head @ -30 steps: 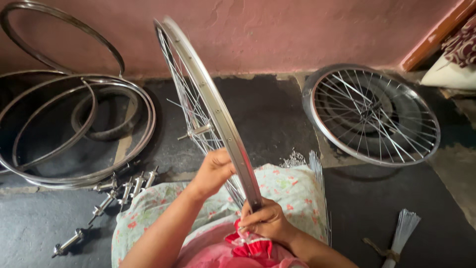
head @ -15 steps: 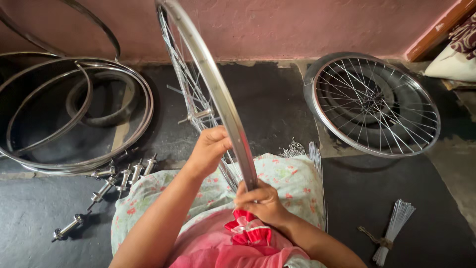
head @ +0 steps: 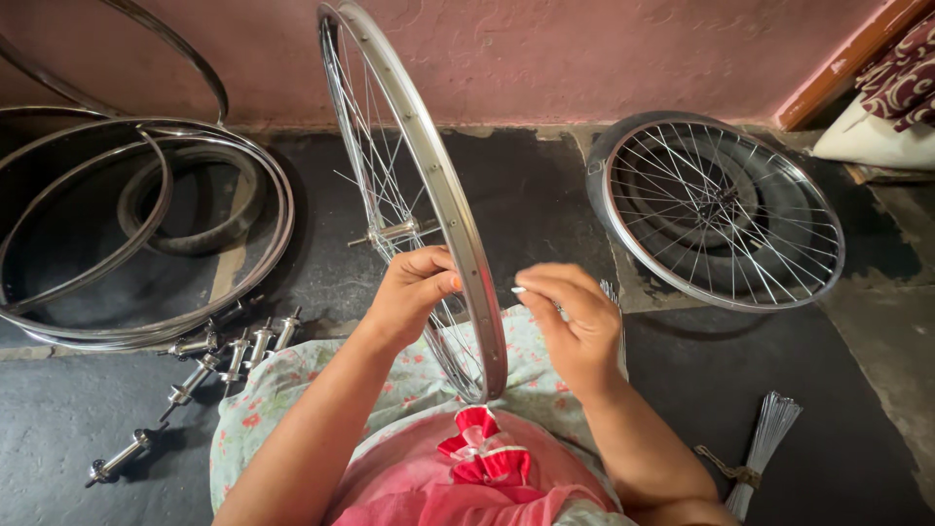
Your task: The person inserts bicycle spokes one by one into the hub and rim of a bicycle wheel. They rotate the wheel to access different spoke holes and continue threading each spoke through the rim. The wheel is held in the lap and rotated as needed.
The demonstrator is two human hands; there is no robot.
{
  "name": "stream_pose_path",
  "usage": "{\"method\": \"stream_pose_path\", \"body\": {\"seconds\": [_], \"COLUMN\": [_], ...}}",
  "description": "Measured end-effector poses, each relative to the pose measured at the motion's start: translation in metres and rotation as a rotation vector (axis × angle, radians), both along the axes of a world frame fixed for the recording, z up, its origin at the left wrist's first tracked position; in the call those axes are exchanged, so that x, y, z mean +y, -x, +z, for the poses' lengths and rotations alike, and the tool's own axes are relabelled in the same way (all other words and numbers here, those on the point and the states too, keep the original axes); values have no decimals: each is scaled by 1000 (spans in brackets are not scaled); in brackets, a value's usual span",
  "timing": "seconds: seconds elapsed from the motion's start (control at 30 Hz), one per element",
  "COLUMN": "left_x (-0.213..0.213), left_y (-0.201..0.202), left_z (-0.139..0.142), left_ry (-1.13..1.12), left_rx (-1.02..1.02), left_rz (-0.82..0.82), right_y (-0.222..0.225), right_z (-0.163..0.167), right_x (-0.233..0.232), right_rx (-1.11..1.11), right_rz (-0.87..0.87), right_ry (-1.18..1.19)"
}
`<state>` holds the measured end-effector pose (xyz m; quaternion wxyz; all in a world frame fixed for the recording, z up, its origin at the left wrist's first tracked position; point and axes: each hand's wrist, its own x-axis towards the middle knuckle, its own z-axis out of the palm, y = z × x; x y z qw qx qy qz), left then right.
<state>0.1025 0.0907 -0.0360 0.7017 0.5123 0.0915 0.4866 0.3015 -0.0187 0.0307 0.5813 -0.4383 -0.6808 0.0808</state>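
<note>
— Since half a second ago, what has moved?

— That right hand (head: 575, 326) has come off the upright silver bicycle wheel rim (head: 458, 224), where it gripped the lower edge, and now hangs just to the rim's right, clear of it. Its fingertips are pinched together on something thin; what it is cannot be made out.

— And the left hand (head: 414, 292)?

— It keeps to the rim's left side, fingers curled in among the thin wire spokes (head: 375, 166), thumb against the rim. It seems to grip a spoke, though that is not certain.

— Where does the wheel stand?

— On edge over the person's lap, its bottom resting on the pale floral cloth (head: 282, 390), just above a bunched red-and-pink fabric knot (head: 482, 453).

— Further out?

— A bundle of loose steel spokes (head: 765, 443) lies on the dark floor at right; a row of metal hub axles (head: 209, 356) lies at left. Beyond them, bare steel rims (head: 146, 229) are stacked left, and a finished spoked wheel (head: 721, 209) lies flat near the pink wall (head: 584, 54).
</note>
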Motion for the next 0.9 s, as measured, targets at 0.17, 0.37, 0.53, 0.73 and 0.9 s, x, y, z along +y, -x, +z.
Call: {"method": "stream_pose_path", "body": {"seconds": [0.17,0.37,0.53,0.73,0.9], "left_x": [4,10,10,8,6], "left_y": [7,5,4,0,-1], "left_z": [-3,-12,-12,-10,-11], "left_ry": [-35,-27,8,-8,11], "left_rx": [-24,-15,-14,-19,-34], "left_rz": [0,6,-26,-13,-10], "right_y": [30,38,43,49,49], "right_z": [21,26,26,27,25], "right_x": [14,13,14,16,15], "right_rx": [-89,-206,-286,-390,-316], "right_rz": [21,-10,-52,-157,-105], "right_ry": [-142,-176,-261,-313,-287]}}
